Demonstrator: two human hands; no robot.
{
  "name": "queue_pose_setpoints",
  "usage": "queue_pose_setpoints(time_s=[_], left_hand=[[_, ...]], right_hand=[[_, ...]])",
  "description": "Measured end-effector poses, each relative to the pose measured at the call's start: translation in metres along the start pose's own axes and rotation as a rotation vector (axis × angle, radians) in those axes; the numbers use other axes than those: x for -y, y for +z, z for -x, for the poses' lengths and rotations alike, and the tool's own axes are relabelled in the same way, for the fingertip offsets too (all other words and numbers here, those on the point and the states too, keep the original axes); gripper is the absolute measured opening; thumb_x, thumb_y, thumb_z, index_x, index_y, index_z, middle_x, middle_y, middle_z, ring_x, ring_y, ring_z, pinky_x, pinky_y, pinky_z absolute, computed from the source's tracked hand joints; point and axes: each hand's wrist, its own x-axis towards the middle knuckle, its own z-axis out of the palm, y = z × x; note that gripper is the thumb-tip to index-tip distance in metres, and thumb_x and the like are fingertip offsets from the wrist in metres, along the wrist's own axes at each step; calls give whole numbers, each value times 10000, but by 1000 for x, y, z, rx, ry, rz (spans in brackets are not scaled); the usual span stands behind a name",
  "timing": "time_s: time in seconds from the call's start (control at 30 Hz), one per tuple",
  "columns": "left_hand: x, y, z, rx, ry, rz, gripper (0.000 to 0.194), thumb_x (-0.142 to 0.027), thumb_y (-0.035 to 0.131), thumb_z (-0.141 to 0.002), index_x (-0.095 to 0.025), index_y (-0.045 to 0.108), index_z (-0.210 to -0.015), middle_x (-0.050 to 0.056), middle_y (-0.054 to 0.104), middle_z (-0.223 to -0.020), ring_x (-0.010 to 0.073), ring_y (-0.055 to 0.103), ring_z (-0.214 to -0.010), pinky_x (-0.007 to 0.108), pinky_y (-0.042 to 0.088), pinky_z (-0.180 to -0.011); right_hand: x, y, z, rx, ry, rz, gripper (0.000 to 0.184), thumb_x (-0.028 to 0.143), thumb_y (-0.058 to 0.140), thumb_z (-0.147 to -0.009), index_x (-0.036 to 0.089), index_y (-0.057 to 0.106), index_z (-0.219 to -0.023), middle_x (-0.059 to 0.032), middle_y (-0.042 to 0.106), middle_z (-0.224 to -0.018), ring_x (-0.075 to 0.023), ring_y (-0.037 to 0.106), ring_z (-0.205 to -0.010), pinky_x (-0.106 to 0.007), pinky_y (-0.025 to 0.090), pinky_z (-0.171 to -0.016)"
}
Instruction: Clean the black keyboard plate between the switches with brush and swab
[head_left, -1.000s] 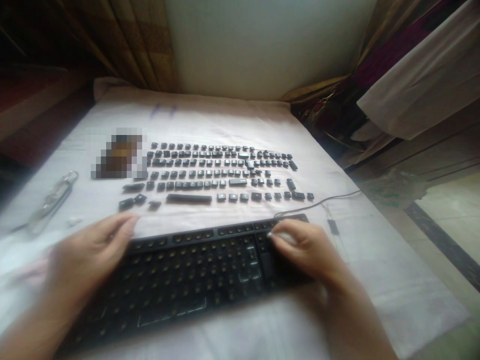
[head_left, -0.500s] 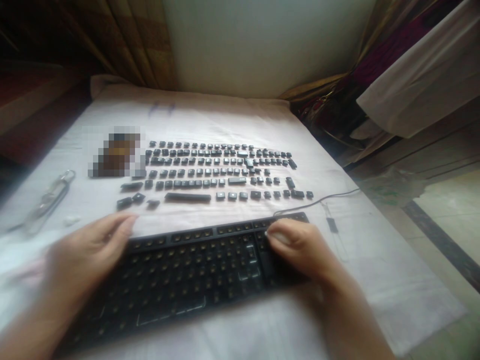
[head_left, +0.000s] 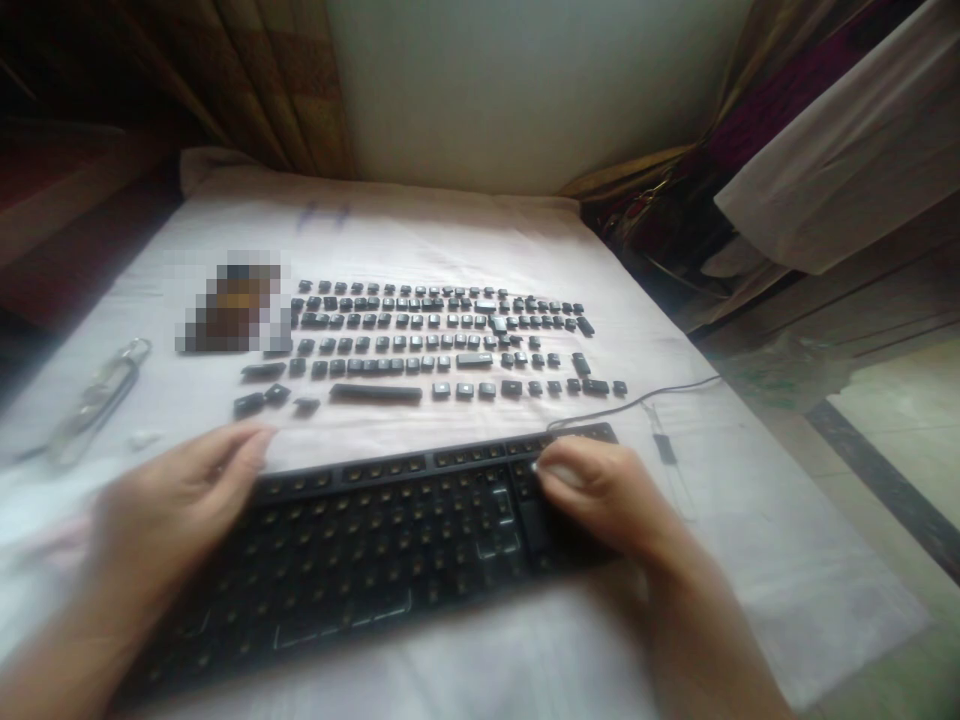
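A black keyboard (head_left: 360, 560) with its keycaps off lies tilted across the lower middle, bare key posts and a few metal wire bars showing. My left hand (head_left: 187, 490) grips its left end, thumb and fingers closed at the upper left edge. Around the right end is my right hand (head_left: 600, 485), its thumb on top near the upper right corner and the other fingers hidden underneath. Loose black keycaps (head_left: 397, 345) sit in several rows on the cloth beyond the keyboard. A long spacebar keycap (head_left: 376, 393) lies in the row nearest it.
A white cloth (head_left: 450, 230) covers the table. Left of the keycaps is a pixelated patch (head_left: 236, 305); a clear looped item (head_left: 101, 395) lies further left. The keyboard's cable (head_left: 637, 402) runs off right, near a small dark tag-like piece (head_left: 664, 448).
Almost nothing differs. Both hands keep their hold on the keyboard, and the keycaps lie in the same rows.
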Motion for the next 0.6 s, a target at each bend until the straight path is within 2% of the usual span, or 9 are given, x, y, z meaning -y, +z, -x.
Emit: queue_pose_setpoints(time_s=[0.27,0.47,0.6], left_hand=[[1,0,-1,6,51,-21,341,-500,484,-943,-278,729,-1025,-25,792,-920,179,744,-744,230,531,-636],[-5,0,-1,-15,1,-20,415,-536,434,-951,-258,738,-1002,-1,792,-915,197,744,-756,249,525,-643],[-3,2,0,-14,9,-14,391,-524,446,-949,-267,734,-1011,-13,792,-911,182,742,-751,235,521,-651]], right_hand=[[2,1,-1,8,1,19,127,173,561,-818,221,658,-753,-12,725,-732,-145,679,-653,-211,499,-611],[0,0,0,-2,-5,18,114,171,574,-809,220,653,-743,-2,718,-709,-144,677,-636,-211,494,-599],[0,0,-1,5,-6,8,122,169,572,-807,221,653,-731,-3,720,-705,-138,672,-624,-205,489,-589]])
